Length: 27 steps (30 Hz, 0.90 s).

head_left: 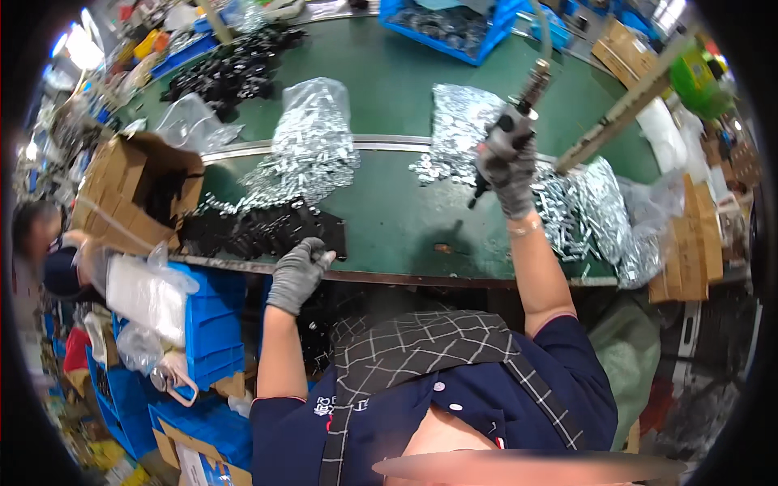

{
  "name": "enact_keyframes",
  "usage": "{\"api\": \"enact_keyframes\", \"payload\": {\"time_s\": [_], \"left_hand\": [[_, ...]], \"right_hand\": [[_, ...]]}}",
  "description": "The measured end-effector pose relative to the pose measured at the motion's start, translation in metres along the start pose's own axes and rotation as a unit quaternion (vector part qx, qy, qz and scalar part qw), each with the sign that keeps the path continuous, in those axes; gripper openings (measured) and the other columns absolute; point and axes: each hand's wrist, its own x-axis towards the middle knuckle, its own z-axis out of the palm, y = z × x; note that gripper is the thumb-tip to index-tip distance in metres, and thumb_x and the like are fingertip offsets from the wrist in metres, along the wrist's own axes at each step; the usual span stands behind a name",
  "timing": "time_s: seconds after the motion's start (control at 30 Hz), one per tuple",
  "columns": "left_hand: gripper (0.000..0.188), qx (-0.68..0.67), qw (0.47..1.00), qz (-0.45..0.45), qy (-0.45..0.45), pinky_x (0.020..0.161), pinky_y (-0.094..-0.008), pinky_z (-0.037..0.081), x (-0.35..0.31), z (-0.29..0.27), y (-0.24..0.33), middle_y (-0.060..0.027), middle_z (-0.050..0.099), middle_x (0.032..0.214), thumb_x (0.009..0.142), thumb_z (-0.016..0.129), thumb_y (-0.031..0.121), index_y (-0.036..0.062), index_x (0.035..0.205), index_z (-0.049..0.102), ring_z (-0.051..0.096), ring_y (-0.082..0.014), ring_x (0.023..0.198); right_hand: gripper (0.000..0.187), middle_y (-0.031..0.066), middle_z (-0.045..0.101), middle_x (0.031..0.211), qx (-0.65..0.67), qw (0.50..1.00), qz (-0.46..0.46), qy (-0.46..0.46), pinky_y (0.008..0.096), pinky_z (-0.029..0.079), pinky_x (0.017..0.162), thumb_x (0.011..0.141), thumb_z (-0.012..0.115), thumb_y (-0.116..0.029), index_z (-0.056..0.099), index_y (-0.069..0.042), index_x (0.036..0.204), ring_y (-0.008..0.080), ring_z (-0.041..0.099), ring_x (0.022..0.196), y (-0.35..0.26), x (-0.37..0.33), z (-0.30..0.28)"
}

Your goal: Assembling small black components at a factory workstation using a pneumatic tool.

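Observation:
My right hand (514,176), in a grey glove, is wrapped round an air screwdriver (528,93) held above the bench. A hose rises from its top, and its dark tip points down. My left hand (297,277), also gloved, is at the bench's front edge with the fingers curled together. What they hold, if anything, is hidden. Right beside them lies a heap of flat black parts (251,233). Behind that heap, small shiny metal parts (312,166) spill from a clear bag. More shiny pieces (462,121) lie behind my right hand, and long metal pins or screws (567,215) lie to its right.
The green bench (389,206) has a metal strip (389,143) across it. An open cardboard box (121,190) stands left, above blue bins (217,324). A blue crate (450,32) and black parts (223,69) are at the back. A slanted post (620,113) rises right. Another person (61,263) is far left.

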Motion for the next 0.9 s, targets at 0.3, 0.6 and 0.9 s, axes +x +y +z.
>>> {"api": "enact_keyframes", "payload": {"time_s": [0.3, 0.6, 0.9], "left_hand": [[0.073, 0.424, 0.889, -0.173, 0.019, 0.083, -0.0414, 0.047, 0.125, 0.097, 0.054, -0.0189, 0.052, 0.116, 0.069, 0.064, 0.051, 0.0022, 0.119, 0.043, 0.057, -0.0351, 0.099], [0.053, 0.469, 0.879, -0.06, 0.057, 0.074, -0.0415, 0.05, 0.163, 0.106, 0.057, -0.0205, 0.06, 0.097, 0.077, 0.057, 0.037, 0.0009, 0.115, 0.046, 0.062, -0.0307, 0.087], [0.032, -0.319, 0.945, -0.047, -0.052, 0.04, -0.0235, 0.041, 0.131, 0.117, 0.079, -0.0073, 0.061, 0.069, 0.081, 0.06, 0.034, 0.0043, 0.092, 0.057, 0.055, -0.0133, 0.048]], "right_hand": [[0.056, 0.0098, 0.062, 0.077, -0.718, 0.682, 0.065, -0.124, 0.0401, 0.048, 0.07, 0.076, 0.063, -0.04, 0.048, -0.009, 0.121, 0.0281, 0.061, 0.074, -0.056, -0.057, -0.132], [0.034, 0.0115, 0.062, 0.075, -0.702, 0.48, 0.425, -0.311, 0.0406, 0.046, 0.061, 0.068, 0.068, -0.03, 0.06, -0.01, 0.094, 0.0295, 0.06, 0.073, -0.09, -0.17, -0.174], [0.026, 0.0071, 0.063, 0.076, -0.529, 0.746, 0.383, -0.135, 0.033, 0.048, 0.064, 0.08, 0.063, -0.023, 0.061, -0.007, 0.1, 0.0197, 0.06, 0.071, -0.042, -0.159, -0.124]]}}
